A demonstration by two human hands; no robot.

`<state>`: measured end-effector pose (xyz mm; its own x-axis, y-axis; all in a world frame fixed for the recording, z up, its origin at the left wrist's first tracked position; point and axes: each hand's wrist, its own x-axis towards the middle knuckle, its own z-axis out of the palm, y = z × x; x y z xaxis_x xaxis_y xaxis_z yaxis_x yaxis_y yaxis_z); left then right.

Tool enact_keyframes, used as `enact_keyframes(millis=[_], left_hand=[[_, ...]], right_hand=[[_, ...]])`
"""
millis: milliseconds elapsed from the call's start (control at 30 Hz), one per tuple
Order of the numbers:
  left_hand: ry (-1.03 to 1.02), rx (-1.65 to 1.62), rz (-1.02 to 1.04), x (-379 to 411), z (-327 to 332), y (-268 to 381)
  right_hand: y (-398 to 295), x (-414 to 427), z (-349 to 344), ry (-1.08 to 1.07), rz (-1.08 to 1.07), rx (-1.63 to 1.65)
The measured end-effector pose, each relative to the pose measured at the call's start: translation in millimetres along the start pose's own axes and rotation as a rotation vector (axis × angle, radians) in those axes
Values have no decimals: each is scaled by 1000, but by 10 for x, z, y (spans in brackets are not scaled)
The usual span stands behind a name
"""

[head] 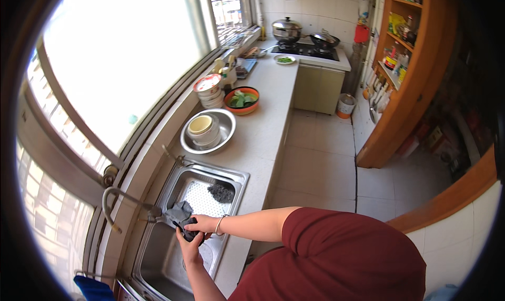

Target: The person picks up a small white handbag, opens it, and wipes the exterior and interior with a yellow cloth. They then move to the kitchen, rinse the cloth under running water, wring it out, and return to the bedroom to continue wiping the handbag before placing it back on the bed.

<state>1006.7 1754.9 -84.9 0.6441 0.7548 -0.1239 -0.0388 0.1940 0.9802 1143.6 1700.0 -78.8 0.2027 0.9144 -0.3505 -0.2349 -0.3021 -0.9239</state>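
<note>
My right hand (pixel 205 224), with a bangle at the wrist, grips a dark grey cloth (pixel 179 212) over the divider of a double stainless steel sink (pixel 244 178). My left hand (pixel 190 247) holds the same bunched cloth from below, its thumb up along the side. A lighter grey part of the cloth hangs out toward the faucet (pixel 134 202). In the far basin, a dark rough clump (pixel 221 193) lies on a white perforated drain tray (pixel 197 192); what it is I cannot tell.
Beyond the sink stand a metal basin (pixel 232 131) with stacked bowls (pixel 203 131), another bowl stack (pixel 209 92) and an orange bowl of leafy greens (pixel 242 100). A gas stove (pixel 303 50) holds a pot (pixel 287 29) and a wok (pixel 325 40). Wooden shelving (pixel 410 84) rises at right.
</note>
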Motion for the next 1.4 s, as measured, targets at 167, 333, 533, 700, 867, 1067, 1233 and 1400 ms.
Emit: enact_keyframes(millis=[167, 333, 533, 700, 867, 1067, 1233, 1400], left_hand=[[-192, -231, -273, 247, 1393, -20], [-424, 17, -378, 339, 3197, -504], [-770, 51, -416, -53, 5343, -751], [-970, 95, -382, -185, 6613, -987], [-1320, 213, -397, -349, 7672, -1117], [-1699, 329, -236, -385, 8810, -1465], [-1835, 353, -186, -399, 9982, -1558], [-2114, 157, -247, -1298, 11007, -1549]], right_hand=[[155, -806, -1518, 321, -67, 139], [602, -2156, -2988, 506, -295, 216], [999, -4012, -4105, 675, -282, 314], [1354, -4704, -4518, 983, -304, 73], [1491, -5041, -4830, 1069, -317, 379], [1691, -5530, -5707, 1519, -224, -166], [1457, -6448, -5970, 1854, -66, -46], [1176, -7362, -5832, 2143, -655, 528]])
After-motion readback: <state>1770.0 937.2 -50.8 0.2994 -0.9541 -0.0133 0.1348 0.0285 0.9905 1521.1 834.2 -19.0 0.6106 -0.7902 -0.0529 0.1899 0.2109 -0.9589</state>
